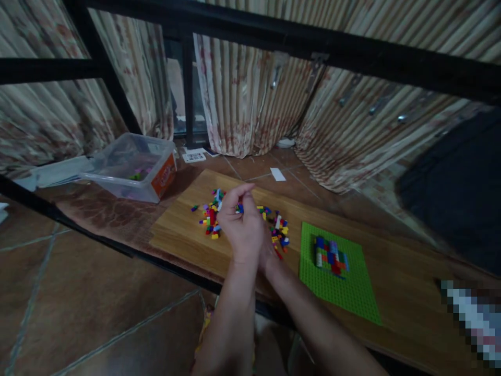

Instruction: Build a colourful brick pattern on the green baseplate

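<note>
My left hand (242,224) is over the pile of small coloured building bricks (213,216), its fingers curled inward. Whatever it may hold is hidden from view. Behind and beneath it, my right hand (266,248) is mostly covered, so its fingers do not show; the wrists look crossed or pressed close together. Loose bricks lie to both sides of the hands, with more (278,224) to the right. Farther right, a green baseplate (362,282) carries a low block of joined bricks (331,256) in several colours.
A wooden board (183,224) bears the bricks and baseplate. Beyond its left end stands a clear plastic box (113,180) with an orange label and some pieces inside. Cards (277,174) lie behind the board. Curtains (242,104) and a dark metal frame (250,39) rise at the back.
</note>
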Demonstrator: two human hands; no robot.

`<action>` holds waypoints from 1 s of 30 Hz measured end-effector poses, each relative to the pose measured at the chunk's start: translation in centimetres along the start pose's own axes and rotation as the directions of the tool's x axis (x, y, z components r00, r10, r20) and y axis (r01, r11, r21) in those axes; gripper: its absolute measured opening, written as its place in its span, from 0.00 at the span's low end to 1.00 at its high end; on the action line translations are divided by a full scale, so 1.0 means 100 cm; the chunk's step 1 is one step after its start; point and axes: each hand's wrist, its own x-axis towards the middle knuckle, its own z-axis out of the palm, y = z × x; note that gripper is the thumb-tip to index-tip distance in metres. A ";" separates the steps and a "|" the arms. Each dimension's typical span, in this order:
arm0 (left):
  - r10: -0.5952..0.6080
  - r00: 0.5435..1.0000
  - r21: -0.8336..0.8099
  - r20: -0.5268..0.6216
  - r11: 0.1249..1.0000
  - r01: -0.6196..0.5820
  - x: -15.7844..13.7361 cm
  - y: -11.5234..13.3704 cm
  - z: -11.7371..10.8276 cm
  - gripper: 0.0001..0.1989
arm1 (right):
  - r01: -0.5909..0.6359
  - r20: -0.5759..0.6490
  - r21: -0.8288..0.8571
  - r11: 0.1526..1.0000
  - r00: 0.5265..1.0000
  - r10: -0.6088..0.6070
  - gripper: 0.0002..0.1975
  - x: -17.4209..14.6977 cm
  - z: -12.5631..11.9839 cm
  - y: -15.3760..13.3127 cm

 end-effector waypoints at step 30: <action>-0.650 0.139 0.307 0.747 0.523 0.795 -0.077 -0.006 0.049 0.14 | 0.016 -0.553 0.563 0.826 0.751 0.361 0.09 -0.071 -0.152 0.022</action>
